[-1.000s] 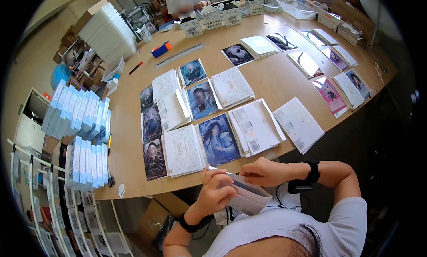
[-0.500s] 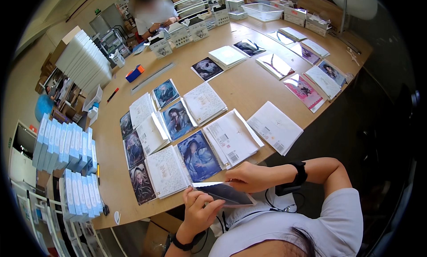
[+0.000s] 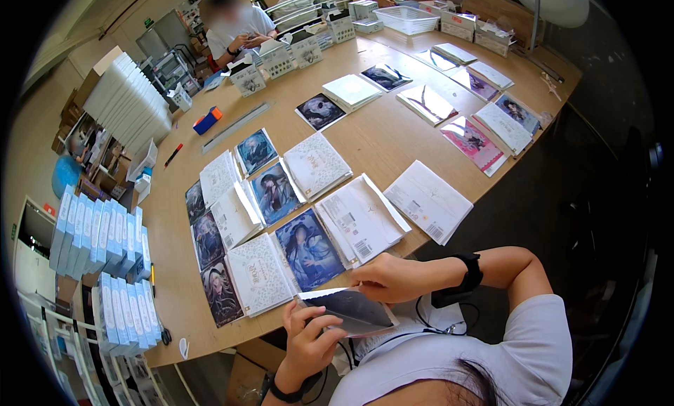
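**Holding a clear sleeve at the table edge**

Gripping a clear plastic sleeve [image 3: 347, 311] with a dark card inside, both hands work close to the body, just off the near edge of the wooden table [image 3: 379, 142]. The left hand [image 3: 309, 339] holds the sleeve from below at about 7 o'clock, fingers [image 3: 316, 322] curled and closed on its lower-left edge, thumb on top. The right hand [image 3: 393, 278] comes in from 3 o'clock, fingertips together, pinching the sleeve's upper right edge near its opening.

Judging by the grip, the step in hand looks like seating or closing the card in its sleeve; a next move would call for keeping the sleeve flat while the right fingertips slide along the open edge, so the thin plastic does not buckle.

At 12 o'clock from the hands lie rows of picture cards [image 3: 307, 249] and white printed booklets [image 3: 364, 218], touching edge to edge. At 9 o'clock stand pale blue boxes [image 3: 98, 241]. Another person [image 3: 235, 30] sits at the far end.
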The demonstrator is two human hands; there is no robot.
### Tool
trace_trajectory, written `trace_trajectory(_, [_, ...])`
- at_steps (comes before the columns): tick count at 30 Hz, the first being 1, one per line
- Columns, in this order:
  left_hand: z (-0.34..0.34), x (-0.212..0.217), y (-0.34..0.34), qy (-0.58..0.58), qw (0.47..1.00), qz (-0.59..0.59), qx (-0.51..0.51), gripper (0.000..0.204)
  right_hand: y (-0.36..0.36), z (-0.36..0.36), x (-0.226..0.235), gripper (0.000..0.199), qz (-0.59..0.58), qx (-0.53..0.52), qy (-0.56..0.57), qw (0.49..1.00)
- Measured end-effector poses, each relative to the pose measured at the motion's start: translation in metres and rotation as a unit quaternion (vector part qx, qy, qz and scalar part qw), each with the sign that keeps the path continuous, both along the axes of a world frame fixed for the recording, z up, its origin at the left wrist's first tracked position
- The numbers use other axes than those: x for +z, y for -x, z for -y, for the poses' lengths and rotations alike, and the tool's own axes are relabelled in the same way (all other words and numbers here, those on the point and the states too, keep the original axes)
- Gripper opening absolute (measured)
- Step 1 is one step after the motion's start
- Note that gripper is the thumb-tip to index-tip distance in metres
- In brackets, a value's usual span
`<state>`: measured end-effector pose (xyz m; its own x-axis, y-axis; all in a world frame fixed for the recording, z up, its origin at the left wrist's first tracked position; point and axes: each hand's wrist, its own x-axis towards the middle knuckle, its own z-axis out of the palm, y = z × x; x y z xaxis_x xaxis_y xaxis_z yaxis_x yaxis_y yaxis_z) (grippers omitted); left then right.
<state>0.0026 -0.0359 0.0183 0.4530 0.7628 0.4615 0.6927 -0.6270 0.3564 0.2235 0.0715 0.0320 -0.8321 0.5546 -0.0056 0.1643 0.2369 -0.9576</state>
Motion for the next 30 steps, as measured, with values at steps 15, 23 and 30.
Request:
trace_trajectory(15, [-0.004,0.014,-0.009,0.009,0.997,-0.073,0.003,0.024,0.002,0.002,0.01,0.006,-0.041,-0.023,-0.152,0.987])
trace_trajectory(23, [-0.003,0.013,-0.005,-0.088,0.992,-0.074,0.044,0.018,0.002,-0.002,0.034,0.011,-0.046,-0.063,-0.268,0.96])
trace_trajectory(30, [-0.001,0.016,-0.008,-0.113,0.989,-0.061,0.068,0.022,0.004,-0.004,0.042,0.013,-0.055,-0.044,-0.267,0.961])
